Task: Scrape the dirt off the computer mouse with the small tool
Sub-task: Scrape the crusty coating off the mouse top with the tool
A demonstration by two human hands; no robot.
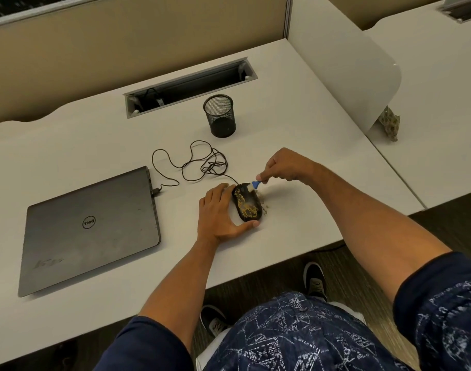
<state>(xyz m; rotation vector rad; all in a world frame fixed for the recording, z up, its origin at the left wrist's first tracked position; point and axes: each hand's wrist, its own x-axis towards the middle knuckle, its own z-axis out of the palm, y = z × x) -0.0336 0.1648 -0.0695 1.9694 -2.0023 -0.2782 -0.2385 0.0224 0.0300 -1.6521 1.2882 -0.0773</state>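
A black computer mouse (247, 205) lies on the white desk (309, 156), streaked with yellowish-brown dirt over its top. My left hand (218, 213) cups its left side, with fingers at the front and the thumb at its rear end. My right hand (283, 165) pinches a small blue tool (255, 185) whose pale tip touches the front of the mouse. Loose crumbs of dirt (265, 207) lie on the desk just right of the mouse.
The mouse's thin cable (202, 163) loops back to a shut grey laptop (91, 228) on the left. A black mesh pen cup (219, 115) stands behind. A cable slot (191, 87) is cut into the desk's rear. A divider panel (344, 57) stands at the right.
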